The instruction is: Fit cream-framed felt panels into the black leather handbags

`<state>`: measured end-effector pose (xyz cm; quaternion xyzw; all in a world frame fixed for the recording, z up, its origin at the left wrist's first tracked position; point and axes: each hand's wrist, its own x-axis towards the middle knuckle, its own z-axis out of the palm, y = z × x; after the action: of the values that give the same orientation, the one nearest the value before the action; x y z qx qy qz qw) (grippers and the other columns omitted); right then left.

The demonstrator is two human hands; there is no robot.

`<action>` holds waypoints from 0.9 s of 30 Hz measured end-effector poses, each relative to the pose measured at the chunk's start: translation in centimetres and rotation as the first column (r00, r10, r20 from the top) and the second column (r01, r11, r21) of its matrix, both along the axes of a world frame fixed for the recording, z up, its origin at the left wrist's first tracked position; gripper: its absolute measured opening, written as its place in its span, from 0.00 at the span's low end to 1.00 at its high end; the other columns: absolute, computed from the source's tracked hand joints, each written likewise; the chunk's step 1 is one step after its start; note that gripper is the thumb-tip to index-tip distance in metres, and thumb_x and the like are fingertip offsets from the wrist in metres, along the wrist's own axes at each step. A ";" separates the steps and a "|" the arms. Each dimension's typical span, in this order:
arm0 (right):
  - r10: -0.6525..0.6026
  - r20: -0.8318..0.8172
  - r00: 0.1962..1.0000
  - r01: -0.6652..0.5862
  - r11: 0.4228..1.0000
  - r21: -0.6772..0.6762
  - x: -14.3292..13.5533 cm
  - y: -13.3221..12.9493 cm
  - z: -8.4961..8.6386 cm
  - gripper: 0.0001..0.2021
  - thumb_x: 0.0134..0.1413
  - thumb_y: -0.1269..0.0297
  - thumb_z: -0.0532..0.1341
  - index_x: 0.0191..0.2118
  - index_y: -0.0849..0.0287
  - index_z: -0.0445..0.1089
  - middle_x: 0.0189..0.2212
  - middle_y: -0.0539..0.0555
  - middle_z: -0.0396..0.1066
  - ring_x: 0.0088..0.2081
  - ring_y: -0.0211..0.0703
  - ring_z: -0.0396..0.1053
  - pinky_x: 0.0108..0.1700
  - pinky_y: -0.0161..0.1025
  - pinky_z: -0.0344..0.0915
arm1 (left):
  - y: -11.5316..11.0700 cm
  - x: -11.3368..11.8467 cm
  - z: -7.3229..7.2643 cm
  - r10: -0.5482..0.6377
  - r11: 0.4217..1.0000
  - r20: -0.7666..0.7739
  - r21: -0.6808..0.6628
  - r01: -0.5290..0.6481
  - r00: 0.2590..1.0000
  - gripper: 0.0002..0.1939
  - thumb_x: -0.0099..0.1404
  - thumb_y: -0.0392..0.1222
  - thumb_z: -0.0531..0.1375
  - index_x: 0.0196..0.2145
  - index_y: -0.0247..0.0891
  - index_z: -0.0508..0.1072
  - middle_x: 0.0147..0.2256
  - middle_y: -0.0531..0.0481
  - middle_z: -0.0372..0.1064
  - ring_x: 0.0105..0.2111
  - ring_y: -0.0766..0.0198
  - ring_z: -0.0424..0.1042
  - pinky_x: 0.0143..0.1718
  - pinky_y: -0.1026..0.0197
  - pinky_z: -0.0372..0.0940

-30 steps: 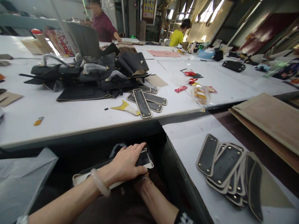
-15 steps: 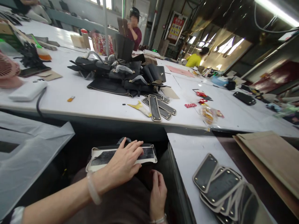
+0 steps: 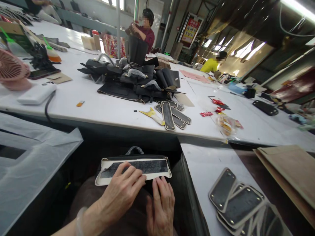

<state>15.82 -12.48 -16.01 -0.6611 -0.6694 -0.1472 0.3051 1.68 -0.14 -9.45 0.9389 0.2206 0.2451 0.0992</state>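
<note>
The dark bag piece (image 3: 157, 166) rests on the person's lap, below the near edge of the counter (image 3: 118, 114), its pale-rimmed side facing up and a loop handle (image 3: 134, 150) at its far side. It looks light, firm along the panel but softer at the wrinkled rim, and probably not slippery; the two short ends seem the surest hold, since the rim could crease. The left hand (image 3: 124, 190) lies over the panel, fingers loosely bent and closed round nothing; the right hand (image 3: 161, 205) is open, fingers together at the near rim. A side counter (image 3: 197, 164) with stacked padded strips (image 3: 240, 205) limits room rightward, and translucent sheeting (image 3: 46, 154) does so leftward.
</note>
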 end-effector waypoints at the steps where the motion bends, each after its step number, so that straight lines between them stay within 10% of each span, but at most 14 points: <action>1: -0.006 0.016 1.000 0.006 1.000 -0.007 -0.1 -0.1 -0.3 0.29 0.62 0.72 0.54 0.66 0.68 0.49 0.59 0.66 0.57 0.62 0.60 0.51 0.60 0.54 0.49 | 0.0 -0.1 -0.2 0.006 1.000 0.026 -0.009 -0.006 1.000 0.10 0.69 0.31 0.50 0.41 0.38 0.70 0.36 0.50 0.70 0.36 0.60 0.64 0.47 0.50 0.55; 16: -0.131 0.004 0.991 0.131 0.991 -0.011 -2.4 1.6 -1.0 0.29 0.60 0.72 0.53 0.67 0.66 0.49 0.54 0.66 0.63 0.61 0.60 0.54 0.61 0.54 0.52 | 0.4 1.7 -0.6 0.207 0.952 0.095 -0.248 -0.178 0.974 0.13 0.69 0.32 0.50 0.30 0.38 0.70 0.26 0.52 0.67 0.29 0.60 0.62 0.41 0.51 0.51; 27: -0.020 0.049 0.999 0.017 0.999 0.050 -4.1 2.2 -0.3 0.28 0.60 0.73 0.56 0.65 0.72 0.52 0.52 0.68 0.62 0.57 0.62 0.59 0.55 0.54 0.59 | 0.0 -2.8 -0.3 0.311 0.945 0.189 -0.167 -0.282 0.931 0.09 0.69 0.35 0.54 0.32 0.40 0.72 0.32 0.52 0.72 0.33 0.60 0.67 0.44 0.52 0.53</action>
<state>11.71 -10.25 -16.36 -0.6557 -0.6668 -0.1828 0.3033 -1.09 -0.12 -9.72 0.8541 0.3643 0.3405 0.1482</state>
